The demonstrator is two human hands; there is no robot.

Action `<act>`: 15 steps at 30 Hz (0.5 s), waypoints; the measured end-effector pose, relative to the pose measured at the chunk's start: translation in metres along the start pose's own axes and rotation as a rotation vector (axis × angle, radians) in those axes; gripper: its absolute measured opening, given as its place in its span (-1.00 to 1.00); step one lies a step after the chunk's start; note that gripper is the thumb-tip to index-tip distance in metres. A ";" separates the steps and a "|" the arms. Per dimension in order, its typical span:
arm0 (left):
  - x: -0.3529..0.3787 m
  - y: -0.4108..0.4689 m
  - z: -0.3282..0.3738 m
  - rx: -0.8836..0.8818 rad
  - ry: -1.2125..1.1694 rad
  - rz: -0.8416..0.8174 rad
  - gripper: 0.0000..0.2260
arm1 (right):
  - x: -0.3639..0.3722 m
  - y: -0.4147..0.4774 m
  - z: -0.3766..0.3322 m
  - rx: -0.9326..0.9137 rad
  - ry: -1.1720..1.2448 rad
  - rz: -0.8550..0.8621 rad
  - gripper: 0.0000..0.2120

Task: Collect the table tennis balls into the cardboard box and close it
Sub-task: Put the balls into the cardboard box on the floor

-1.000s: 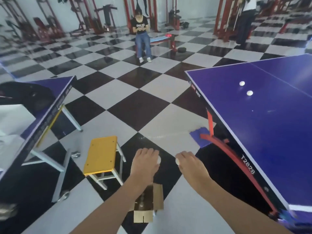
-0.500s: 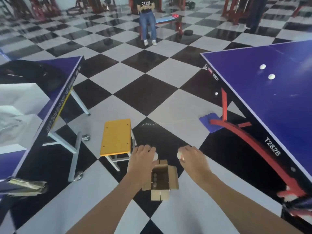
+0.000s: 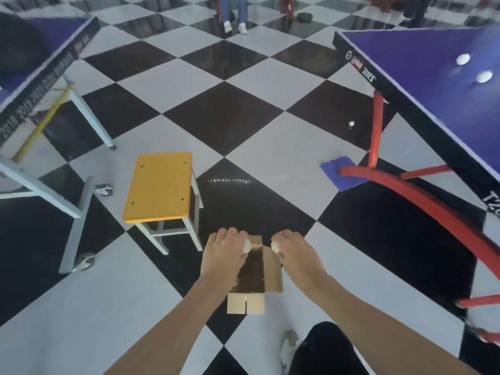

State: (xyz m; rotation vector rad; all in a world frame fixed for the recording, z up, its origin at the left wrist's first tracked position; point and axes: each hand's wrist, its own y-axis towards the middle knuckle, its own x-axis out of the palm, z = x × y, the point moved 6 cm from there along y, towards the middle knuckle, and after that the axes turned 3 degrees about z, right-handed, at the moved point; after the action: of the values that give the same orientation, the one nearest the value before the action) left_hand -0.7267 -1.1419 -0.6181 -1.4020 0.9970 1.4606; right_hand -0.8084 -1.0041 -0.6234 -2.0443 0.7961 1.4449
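My left grip [image 3: 224, 253] is curled round one table tennis ball [image 3: 246, 246], and my right grip [image 3: 295, 253] pinches a second ball [image 3: 275, 247]. Both hover just above the open cardboard box [image 3: 273, 277], which sits on the floor with its flaps spread. These balls should be feather-light, hard and smooth — a loose fingertip hold is enough, and dropped from high above the box they would likely bounce back out. The box looks thin and easily nudged; I'd take its flaps by the edges to fold them. Beyond the box to the right a loose ball [image 3: 351, 123] lies on the floor, and farther that way two more balls [image 3: 463, 59] rest on the blue tabletop [image 3: 405, 66]. The box's inside is dark and blurred — I cannot count what it holds, and my left grip covers its left wall.
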 end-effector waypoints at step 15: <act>0.320 0.028 -0.043 0.026 0.000 -0.175 -0.80 | 0.323 0.067 0.063 -0.061 -0.145 0.063 -0.56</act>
State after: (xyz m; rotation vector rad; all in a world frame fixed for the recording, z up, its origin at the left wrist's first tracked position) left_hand -0.7409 -1.1745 -0.9399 -1.4335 0.8674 1.3149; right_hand -0.8122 -1.0621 -0.9546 -1.9483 0.7713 1.6501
